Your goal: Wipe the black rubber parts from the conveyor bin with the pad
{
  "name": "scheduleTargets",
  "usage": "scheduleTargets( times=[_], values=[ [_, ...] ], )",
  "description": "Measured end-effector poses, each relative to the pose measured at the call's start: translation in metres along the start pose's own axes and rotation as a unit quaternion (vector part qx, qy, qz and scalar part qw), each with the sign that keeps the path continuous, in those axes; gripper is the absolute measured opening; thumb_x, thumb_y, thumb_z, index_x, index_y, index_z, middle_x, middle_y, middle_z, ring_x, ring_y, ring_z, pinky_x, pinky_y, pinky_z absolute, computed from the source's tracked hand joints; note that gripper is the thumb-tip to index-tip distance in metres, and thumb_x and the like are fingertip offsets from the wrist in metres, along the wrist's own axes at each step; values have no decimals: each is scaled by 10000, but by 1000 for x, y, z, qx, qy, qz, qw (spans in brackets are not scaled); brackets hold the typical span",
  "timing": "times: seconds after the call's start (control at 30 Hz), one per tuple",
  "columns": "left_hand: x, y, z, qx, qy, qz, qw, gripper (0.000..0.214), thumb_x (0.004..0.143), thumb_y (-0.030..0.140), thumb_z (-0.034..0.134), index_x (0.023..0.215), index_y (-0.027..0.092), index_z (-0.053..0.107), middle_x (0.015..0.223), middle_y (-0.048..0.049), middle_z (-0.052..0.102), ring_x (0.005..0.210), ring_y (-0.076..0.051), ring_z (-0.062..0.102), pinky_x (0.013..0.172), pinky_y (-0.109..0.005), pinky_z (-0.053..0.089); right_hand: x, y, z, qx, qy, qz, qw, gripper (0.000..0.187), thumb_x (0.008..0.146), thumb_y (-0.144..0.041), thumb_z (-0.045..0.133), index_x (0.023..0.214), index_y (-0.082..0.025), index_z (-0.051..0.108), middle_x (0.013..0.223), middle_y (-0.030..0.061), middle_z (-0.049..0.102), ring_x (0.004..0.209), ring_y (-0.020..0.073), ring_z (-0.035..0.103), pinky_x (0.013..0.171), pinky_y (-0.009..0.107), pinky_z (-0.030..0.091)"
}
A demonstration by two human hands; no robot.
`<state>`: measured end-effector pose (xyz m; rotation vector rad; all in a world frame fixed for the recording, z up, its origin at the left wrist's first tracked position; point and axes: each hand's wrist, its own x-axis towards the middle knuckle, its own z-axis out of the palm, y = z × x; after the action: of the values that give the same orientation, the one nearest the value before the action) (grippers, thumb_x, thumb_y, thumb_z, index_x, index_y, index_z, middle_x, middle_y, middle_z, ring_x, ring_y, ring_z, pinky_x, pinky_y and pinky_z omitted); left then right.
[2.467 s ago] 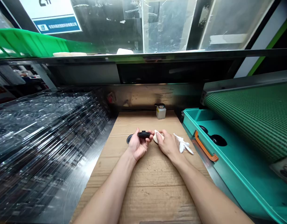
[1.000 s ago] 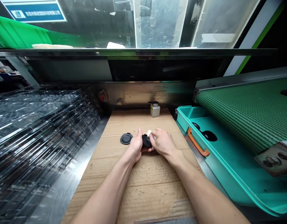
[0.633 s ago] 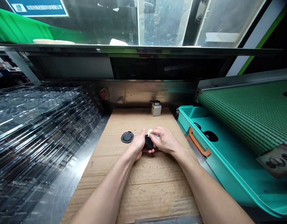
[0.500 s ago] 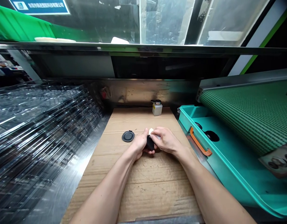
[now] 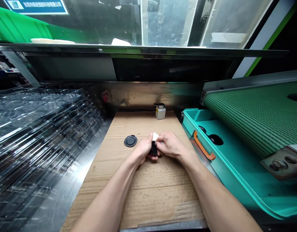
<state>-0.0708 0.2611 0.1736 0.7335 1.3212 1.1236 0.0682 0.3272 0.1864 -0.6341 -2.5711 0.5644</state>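
The left hand grips a black rounded disc with its fingers clamped around it, holding it on edge above a cardboard sheet near the middle of the worktop. The right hand has its fingers pressed together on a white wipe, which touches the disc's far side. A second black disc lies flat on the cardboard to the left. A small bottle with a dark pump lid stands at the far edge. To the right sits a teal tray holding more black discs. A stack of clear plastic trays lies on the left.
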Motion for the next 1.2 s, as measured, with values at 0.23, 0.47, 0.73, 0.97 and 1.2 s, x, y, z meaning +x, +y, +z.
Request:
scheduleTargets(
  times=[0.23,0.47,0.73,0.97,1.2],
  values=[
    [4,3,-6,-47,-7,-30,998,500,928,500,330,858,87,604,545,-121,646,369,-173,582,322,-234,444,1,-5,-4,30,49,-11,998,219,830,-112,482,683,-180,628,640,-28,592,629,98,510,645,208,351],
    [1,1,-2,-20,-2,-10,1000,470,926,488,359,808,99,597,519,-92,627,362,-168,579,313,-221,431,1,-6,2,-19,47,-9,999,212,840,-123,487,671,-181,601,679,-15,568,623,105,487,637,226,343],
    [0,-2,4,14,46,16,999,504,915,506,374,799,87,629,462,-95,600,321,-198,558,291,-258,430,2,-11,10,-115,39,8,993,193,811,-154,500,629,-187,555,664,3,559,598,124,456,588,252,302],
    [2,-7,3,23,61,27,997,487,901,523,388,777,119,630,509,-85,630,349,-201,578,321,-278,457,2,-13,10,-127,48,-5,991,240,849,-197,461,622,-190,539,681,16,564,627,129,473,611,244,311],
    [2,-10,1,27,60,48,997,499,884,547,405,742,122,624,493,-86,619,352,-206,581,326,-285,467,3,-11,11,-109,45,10,993,232,827,-208,472,599,-190,506,648,5,553,597,119,467,596,237,311]
  ],
)
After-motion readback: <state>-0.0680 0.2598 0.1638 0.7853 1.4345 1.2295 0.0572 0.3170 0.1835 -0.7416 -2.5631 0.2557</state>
